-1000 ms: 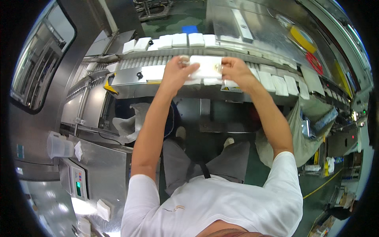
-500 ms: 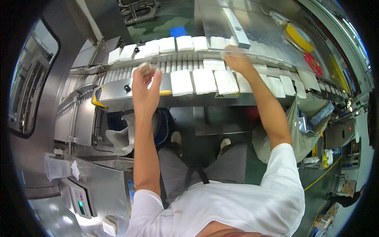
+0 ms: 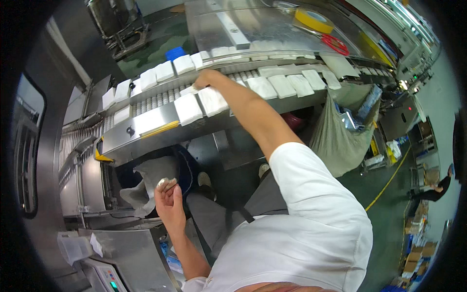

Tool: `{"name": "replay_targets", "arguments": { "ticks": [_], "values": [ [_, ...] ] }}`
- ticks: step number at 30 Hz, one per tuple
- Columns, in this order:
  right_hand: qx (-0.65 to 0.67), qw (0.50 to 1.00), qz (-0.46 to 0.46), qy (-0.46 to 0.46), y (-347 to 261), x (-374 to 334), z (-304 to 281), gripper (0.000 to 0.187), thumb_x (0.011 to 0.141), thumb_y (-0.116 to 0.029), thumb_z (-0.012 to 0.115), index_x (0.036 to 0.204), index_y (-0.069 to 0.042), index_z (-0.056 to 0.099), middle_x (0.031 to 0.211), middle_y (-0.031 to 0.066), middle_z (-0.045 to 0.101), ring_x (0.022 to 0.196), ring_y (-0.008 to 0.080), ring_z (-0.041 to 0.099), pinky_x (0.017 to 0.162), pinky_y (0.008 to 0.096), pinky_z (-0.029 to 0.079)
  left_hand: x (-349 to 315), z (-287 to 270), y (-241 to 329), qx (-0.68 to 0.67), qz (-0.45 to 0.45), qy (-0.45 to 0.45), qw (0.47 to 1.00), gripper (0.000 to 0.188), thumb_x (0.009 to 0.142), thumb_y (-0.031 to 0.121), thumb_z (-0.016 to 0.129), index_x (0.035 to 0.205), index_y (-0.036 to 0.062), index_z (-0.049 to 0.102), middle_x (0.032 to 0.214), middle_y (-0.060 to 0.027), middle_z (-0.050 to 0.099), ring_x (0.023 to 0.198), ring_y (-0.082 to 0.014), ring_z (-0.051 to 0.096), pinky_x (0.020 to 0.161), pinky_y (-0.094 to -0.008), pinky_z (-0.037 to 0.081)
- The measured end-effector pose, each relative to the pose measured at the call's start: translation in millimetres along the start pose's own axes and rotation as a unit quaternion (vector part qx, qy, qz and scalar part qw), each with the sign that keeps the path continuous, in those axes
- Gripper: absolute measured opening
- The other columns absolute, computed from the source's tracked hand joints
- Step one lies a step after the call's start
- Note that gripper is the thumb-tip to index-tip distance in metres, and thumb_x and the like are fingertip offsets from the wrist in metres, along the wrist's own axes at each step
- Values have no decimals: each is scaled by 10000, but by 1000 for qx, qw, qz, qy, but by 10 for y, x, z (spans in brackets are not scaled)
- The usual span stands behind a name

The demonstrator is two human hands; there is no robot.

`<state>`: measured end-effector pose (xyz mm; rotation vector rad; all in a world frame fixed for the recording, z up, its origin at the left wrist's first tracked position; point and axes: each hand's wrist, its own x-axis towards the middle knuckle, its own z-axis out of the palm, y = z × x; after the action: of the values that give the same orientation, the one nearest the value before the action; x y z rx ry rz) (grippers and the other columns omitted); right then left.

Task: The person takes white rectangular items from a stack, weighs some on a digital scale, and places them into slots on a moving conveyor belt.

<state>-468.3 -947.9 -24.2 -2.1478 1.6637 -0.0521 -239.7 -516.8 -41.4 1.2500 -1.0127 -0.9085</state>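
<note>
My right hand (image 3: 205, 80) reaches across the roller conveyor (image 3: 154, 102). Its bent fingers are at a small white folded sheet (image 3: 187, 91) on the rollers; the hand partly hides their grip. My left hand (image 3: 169, 198) is low, in front of the conveyor, palm up with fingers loosely curled and apart from the thumb; nothing shows in it. Pale covers sit on its fingertips. Another white folded sheet (image 3: 122, 114) lies on the rollers farther left. White folded sheets (image 3: 188, 109) line the near metal ledge, and more (image 3: 164, 71) line the far one.
A metal table with yellow tape (image 3: 314, 21) and red-handled scissors (image 3: 334, 44) stands beyond the conveyor. A cloth sack (image 3: 335, 141) hangs at right. Below left are a blue bin (image 3: 187, 168), a plastic jug (image 3: 75, 247) and a scale (image 3: 108, 278). Another person (image 3: 433, 190) is far right.
My left hand has dropped from the conveyor to below its near edge, leaving a white sheet on the rollers. My right hand has moved left along the rollers. The whole view has shifted and tilted.
</note>
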Motion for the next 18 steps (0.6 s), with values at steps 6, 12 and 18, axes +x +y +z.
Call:
{"name": "replay_targets", "arguments": {
  "ticks": [6,12,18],
  "values": [
    [273,962,2,4,-238,-373,-372,428,863,-382,806,975,28,760,910,108,737,789,150,669,643,361,554,98,67,103,-19,-13,-24,999,383,1013,2,639,1373,-32,514,1271,-148,667,1177,-197,645,1033,-319,516],
    [464,871,-159,7,-659,-1581,-473,270,963,-264,747,1021,-6,694,869,7,643,765,92,611,653,242,520,864,462,354,-204,-25,-61,977,552,1053,325,628,1445,-32,476,1395,-220,600,1298,-328,616,1098,-447,505],
    [388,892,-230,-20,-1066,-2042,186,204,953,-152,753,1054,-17,639,945,21,673,835,84,616,709,247,511,933,509,381,-284,-46,32,957,348,971,62,720,1272,-54,589,1196,-128,712,1040,-196,711,932,-331,576]
  ]
}}
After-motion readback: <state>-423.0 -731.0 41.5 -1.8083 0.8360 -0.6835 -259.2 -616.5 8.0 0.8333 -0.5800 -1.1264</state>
